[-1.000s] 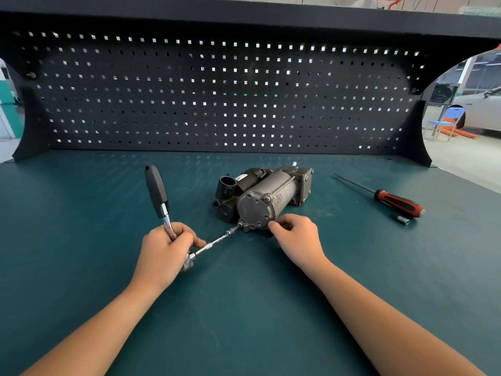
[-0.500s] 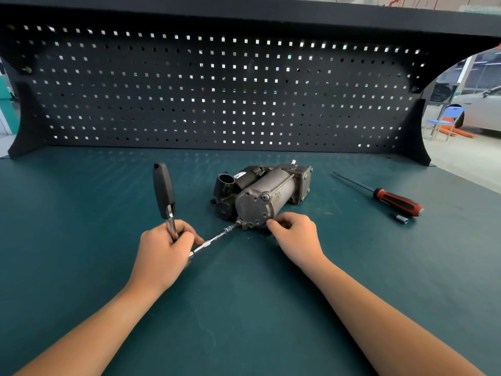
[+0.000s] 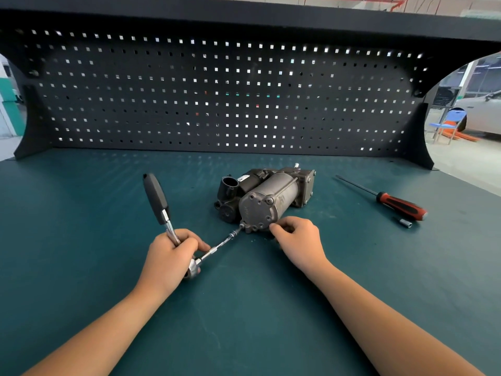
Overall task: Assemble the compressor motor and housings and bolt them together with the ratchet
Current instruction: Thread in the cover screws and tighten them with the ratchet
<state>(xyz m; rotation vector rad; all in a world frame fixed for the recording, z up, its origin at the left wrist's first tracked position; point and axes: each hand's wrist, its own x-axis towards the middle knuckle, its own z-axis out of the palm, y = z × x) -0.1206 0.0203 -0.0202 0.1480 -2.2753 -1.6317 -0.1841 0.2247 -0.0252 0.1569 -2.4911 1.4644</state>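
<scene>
Nearest me, the left hand (image 3: 173,256) has its fingers curled tight round the steel shank of the ratchet (image 3: 156,196), just above the head, with the black grip standing up and away past the knuckles. From under those fingers a thin extension bar (image 3: 221,245) runs forward and to the right, its tip seated on a bolt at the lower left corner of the compressor (image 3: 271,202), which lies on its side on the green bench mat (image 3: 244,308). The right hand (image 3: 298,242) is drawn in, thumb and forefinger pinching the bottom rim of the round end cap; whether a bolt sits under those fingertips I cannot tell. To my eye the housings are together and this is the bolting stage, one corner being tightened. The next swing wants the bar kept square on the bolt head while the right hand stops the body rolling. Nothing crowds the handle's arc. Well off beyond the right fingers lie a red-handled screwdriver (image 3: 398,203) and, just beside it, a small loose socket (image 3: 405,223); behind everything stands the black pegboard (image 3: 217,104).
</scene>
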